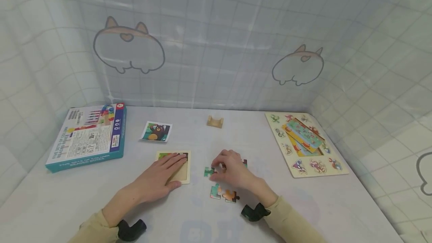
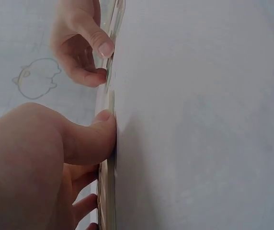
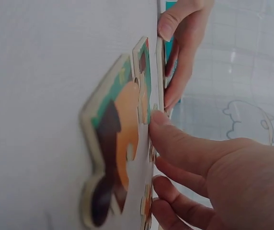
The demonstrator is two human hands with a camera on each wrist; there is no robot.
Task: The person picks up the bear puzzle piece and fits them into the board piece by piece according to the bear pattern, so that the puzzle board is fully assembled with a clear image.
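My left hand [image 1: 153, 181] lies with extended fingers over a small wooden puzzle tray [image 1: 183, 172], its thumb at the near edge. Part of a colourful piece [image 1: 163, 155] shows inside the tray beneath those fingers. To the right, my right hand [image 1: 233, 170] pinches a green puzzle piece [image 1: 208, 172] between thumb and forefinger, low at the table. Close below it lie a teal-and-orange piece [image 1: 215, 191] and an orange-and-brown piece [image 1: 231, 196]. Another dark piece [image 1: 245, 163] peeks out behind the right hand, which partly hides the pieces under it.
A picture card of a bear [image 1: 156, 132] lies behind the tray. A small wooden stand [image 1: 215, 122] is at the back middle. On the left sits a boxed toy set [image 1: 89, 134]; on the right, an animal board [image 1: 293, 168] carries several colourful cards [image 1: 303, 135].
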